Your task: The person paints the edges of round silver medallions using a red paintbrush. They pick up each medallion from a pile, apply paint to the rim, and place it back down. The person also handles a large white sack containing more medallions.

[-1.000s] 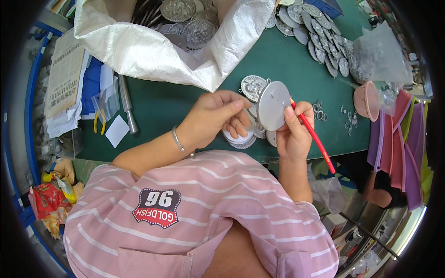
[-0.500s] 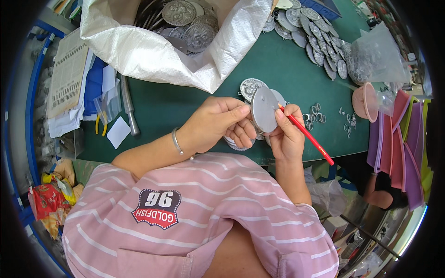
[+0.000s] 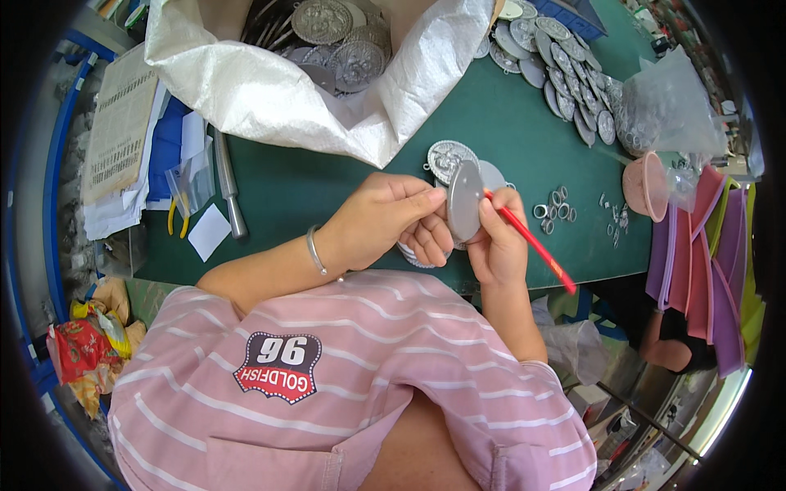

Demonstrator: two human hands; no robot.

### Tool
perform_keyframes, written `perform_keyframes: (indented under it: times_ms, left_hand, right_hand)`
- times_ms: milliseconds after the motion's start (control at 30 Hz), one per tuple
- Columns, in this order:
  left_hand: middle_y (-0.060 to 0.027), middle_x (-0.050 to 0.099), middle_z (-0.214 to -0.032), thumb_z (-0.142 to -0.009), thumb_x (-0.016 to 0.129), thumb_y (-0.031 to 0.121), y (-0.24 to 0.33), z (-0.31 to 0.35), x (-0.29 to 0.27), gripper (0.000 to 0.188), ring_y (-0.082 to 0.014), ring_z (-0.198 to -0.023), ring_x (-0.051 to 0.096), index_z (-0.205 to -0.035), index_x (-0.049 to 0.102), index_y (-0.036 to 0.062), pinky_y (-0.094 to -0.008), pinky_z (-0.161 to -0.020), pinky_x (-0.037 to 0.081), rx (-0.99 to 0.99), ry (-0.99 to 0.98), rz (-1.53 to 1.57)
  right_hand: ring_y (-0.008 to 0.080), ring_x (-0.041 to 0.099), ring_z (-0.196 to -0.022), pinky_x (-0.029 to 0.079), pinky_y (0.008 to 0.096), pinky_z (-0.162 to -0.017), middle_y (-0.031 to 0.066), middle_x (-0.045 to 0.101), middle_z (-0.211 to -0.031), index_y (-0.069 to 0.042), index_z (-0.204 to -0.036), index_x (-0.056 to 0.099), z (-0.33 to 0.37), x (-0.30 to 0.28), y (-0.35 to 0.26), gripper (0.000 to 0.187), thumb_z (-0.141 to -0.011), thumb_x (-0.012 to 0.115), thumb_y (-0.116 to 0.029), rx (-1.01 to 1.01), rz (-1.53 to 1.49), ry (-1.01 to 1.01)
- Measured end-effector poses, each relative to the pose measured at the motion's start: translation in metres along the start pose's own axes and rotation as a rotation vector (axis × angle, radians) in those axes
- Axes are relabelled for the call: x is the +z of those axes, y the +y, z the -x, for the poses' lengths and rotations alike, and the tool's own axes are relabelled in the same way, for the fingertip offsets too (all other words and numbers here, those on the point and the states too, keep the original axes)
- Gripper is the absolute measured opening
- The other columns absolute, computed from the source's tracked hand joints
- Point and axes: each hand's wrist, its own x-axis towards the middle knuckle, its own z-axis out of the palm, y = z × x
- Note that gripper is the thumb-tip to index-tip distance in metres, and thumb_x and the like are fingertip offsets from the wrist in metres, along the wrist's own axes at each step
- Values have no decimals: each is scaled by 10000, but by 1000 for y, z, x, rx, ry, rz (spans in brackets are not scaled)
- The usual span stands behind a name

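Note:
A round grey metal medallion point(image 3: 466, 200) is held up between my hands, its smooth face tilted so it looks narrow. My left hand point(image 3: 401, 214) is closed, thumb and forefinger pinched at the medallion's left rim, the other fingers curled. With thumb and fingers, my right hand point(image 3: 501, 239) grips the medallion's right edge. A red pencil point(image 3: 536, 245) is also in that hand, slanting down to the right, its upper end by the disc. Below and behind lie more medallions, including an embossed one point(image 3: 450, 160), partly hidden by my hands.
A white woven sack point(image 3: 368, 123) full of medallions stands open at the back. More medallions point(image 3: 565, 74) are heaped at back right. Metal rings point(image 3: 557, 204), small fittings point(image 3: 614, 214) and a pink cup point(image 3: 645, 186) sit rightward. A metal rod point(image 3: 227, 188) and yellow-handled pliers point(image 3: 178, 219) lie leftward.
The medallion has turned more edge-on. My right hand and the red pencil have shifted slightly left; my left hand has barely moved.

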Motion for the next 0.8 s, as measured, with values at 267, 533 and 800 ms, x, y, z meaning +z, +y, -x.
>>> perform_keyframes:
  times_ms: [267, 533, 800]
  left_hand:
    - [-201, 634, -793, -951, 419, 309, 1, -6, 0, 420, -260, -650, 657, -942, 555, -88, -325, -581, 554, -53, 25, 54]
    - [-88, 614, -943, -858, 587, 92, -4, -8, 3, 261, -163, -808, 633, -1100, 512, 29, -286, -623, 557, -40, 49, 183]
    - [-120, 623, -980, -743, 593, -97, 85, 22, 31, 304, -222, -868, 625, -1029, 581, 6, -299, -746, 500, 1131, 341, -878]
  right_hand:
    - [53, 499, -667, 432, 200, -614, 49, 591, -780, -61, -799, 482, 0, -5, -18, 185, -805, 646, 22, -511, 413, -57]
    - [341, 635, -909, 512, 370, -752, 153, 682, -872, -30, -666, 543, -6, 16, -65, 244, -540, 752, -35, -799, 1033, -719]
    - [308, 619, -788, 452, 443, -811, 234, 646, -826, -37, -837, 450, -2, -3, -63, 141, -875, 543, -137, -634, 432, -248]
